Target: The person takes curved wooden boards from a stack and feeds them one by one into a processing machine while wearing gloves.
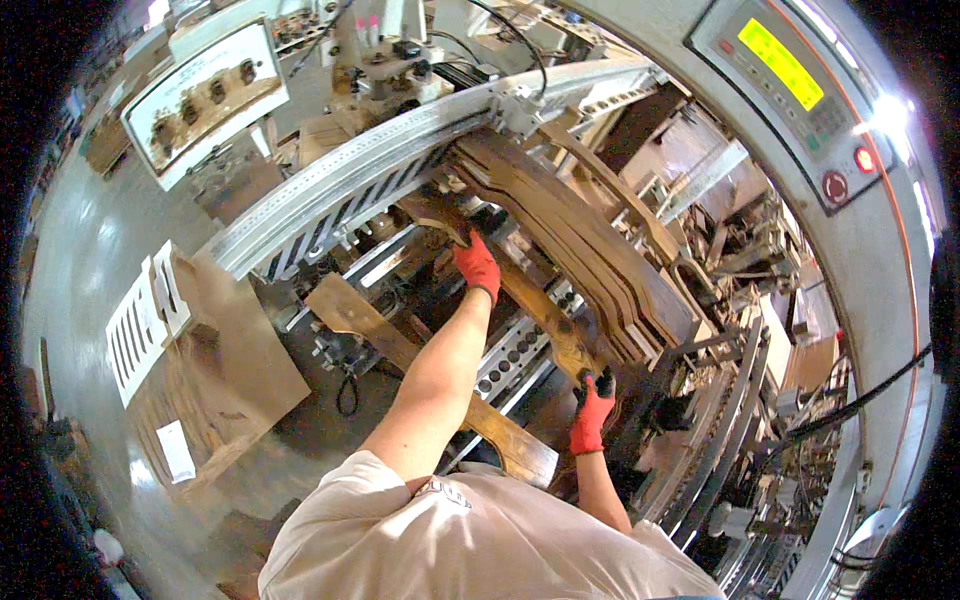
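Both of my hands wear red gloves with dark fingertips. Between them runs a long, curved wooden slat (530,297) lying across the machine. My left hand (477,265) is closed on its far left part, fingers partly hidden behind the wood. Around the near right end, my right hand (593,412) is closed too, with the thumb on top. A second shaped wooden piece (350,312) passes beneath my left forearm, its other end close to my body. Just beyond the held slat lies a stack of brown curved boards (580,235).
A metal rail (370,150) spans the machine's far side. At upper right is a control panel (780,90) with a lit yellow-green display and glowing red button. A large brown board (235,360) with white slotted pieces (145,325) stands left. Conveyor rails (715,430) run at right.
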The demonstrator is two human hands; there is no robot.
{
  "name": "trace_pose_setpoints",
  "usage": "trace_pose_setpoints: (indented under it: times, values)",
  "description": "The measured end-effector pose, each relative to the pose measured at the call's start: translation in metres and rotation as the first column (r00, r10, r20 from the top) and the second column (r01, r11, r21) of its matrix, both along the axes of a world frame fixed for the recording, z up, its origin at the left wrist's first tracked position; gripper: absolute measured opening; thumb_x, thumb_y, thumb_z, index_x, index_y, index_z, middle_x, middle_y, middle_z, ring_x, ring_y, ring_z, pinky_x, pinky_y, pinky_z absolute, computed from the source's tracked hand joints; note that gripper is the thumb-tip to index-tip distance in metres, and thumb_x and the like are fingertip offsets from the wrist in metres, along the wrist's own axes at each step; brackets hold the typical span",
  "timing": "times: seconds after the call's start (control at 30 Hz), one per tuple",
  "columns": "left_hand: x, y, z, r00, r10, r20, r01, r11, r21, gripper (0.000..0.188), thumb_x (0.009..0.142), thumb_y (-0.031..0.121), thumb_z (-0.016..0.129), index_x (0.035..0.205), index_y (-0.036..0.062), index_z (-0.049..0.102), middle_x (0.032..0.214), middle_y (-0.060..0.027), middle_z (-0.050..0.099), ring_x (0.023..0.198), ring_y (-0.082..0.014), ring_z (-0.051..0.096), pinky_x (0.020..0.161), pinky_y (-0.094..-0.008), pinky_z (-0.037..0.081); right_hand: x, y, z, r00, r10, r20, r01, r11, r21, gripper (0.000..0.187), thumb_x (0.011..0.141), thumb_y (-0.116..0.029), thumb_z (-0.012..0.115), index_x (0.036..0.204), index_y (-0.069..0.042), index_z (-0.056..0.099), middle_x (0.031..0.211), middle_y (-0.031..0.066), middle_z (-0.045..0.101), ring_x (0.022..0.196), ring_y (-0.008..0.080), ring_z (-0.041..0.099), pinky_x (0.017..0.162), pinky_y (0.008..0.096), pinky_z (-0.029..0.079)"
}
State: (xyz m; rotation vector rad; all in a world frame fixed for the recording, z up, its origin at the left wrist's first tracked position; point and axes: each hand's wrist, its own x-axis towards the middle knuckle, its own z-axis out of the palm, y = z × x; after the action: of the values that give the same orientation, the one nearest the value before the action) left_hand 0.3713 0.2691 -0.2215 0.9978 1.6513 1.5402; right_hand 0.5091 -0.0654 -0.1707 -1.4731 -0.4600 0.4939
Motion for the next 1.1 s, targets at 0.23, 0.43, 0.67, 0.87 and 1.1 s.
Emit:
trace_pose_setpoints:
  times: [0.23, 0.43, 0.67, 0.87, 1.1]
  values:
    - [-0.008, 0.0, 0.014, 0.995, 0.097, -0.036, -0.101, 0.988, -0.117, 0.058, 0.089, 0.037, 0.057, 0.121, -0.0097, 0.048, 0.123, -0.0286, 0.053, 0.113, -0.0391, 0.052, 0.092, -0.0426, 0.043, -0.01, 0.005, 0.015, 0.989, 0.015, -0.145, -0.026, 0.997, -0.076, 0.055, 0.084, -0.007, 0.066, 0.134, -0.004, 0.043, 0.13, 0.0108, 0.05, 0.105, 0.0223, 0.055, 0.085, 0.0337, 0.049]
    - [-0.004, -0.04, 0.089, 0.961, 0.063, 0.27, -0.035, 0.993, -0.108, 0.044, 0.09, 0.028, 0.057, 0.125, 0.0015, 0.051, 0.119, -0.0223, 0.058, 0.11, -0.0357, 0.055, 0.091, -0.0418, 0.042, -0.042, 0.02, 0.066, 0.573, -0.041, 0.818, 0.36, 0.91, -0.207, 0.057, 0.072, -0.01, 0.073, 0.123, 0.002, 0.05, 0.122, 0.0177, 0.052, 0.115, 0.0328, 0.048, 0.101, 0.0419, 0.034]
    - [-0.005, -0.039, 0.081, 0.876, 0.049, 0.479, -0.004, 0.995, -0.095, 0.039, 0.087, 0.027, 0.062, 0.116, 0.0022, 0.055, 0.112, -0.018, 0.063, 0.103, -0.0345, 0.059, 0.084, -0.0438, 0.044, -0.067, 0.112, 0.099, 0.271, 0.567, 0.778, -0.185, 0.824, -0.536, 0.061, 0.07, -0.025, 0.075, 0.12, -0.001, 0.05, 0.123, 0.0273, 0.049, 0.115, 0.0431, 0.046, 0.1, 0.0483, 0.037]
    - [-0.006, -0.035, 0.075, 0.94, 0.085, 0.33, -0.045, 0.991, -0.124, 0.04, 0.084, 0.028, 0.063, 0.111, -0.0001, 0.055, 0.103, -0.0205, 0.065, 0.097, -0.0379, 0.061, 0.082, -0.0427, 0.047, -0.078, 0.158, 0.081, 0.177, 0.582, 0.793, -0.029, 0.809, -0.587, 0.058, 0.072, -0.031, 0.074, 0.118, -0.003, 0.053, 0.123, 0.0271, 0.051, 0.118, 0.0426, 0.044, 0.107, 0.0496, 0.028]
    - [-0.001, -0.027, 0.059, 0.876, 0.072, 0.477, -0.04, 0.996, -0.077, 0.042, 0.085, 0.029, 0.063, 0.112, -0.0018, 0.055, 0.103, -0.02, 0.065, 0.097, -0.0376, 0.061, 0.082, -0.0415, 0.047, -0.075, 0.162, 0.072, 0.275, 0.587, 0.762, -0.146, 0.809, -0.57, 0.054, 0.072, -0.023, 0.074, 0.118, -0.004, 0.054, 0.12, 0.0278, 0.052, 0.118, 0.0429, 0.044, 0.105, 0.0481, 0.031]
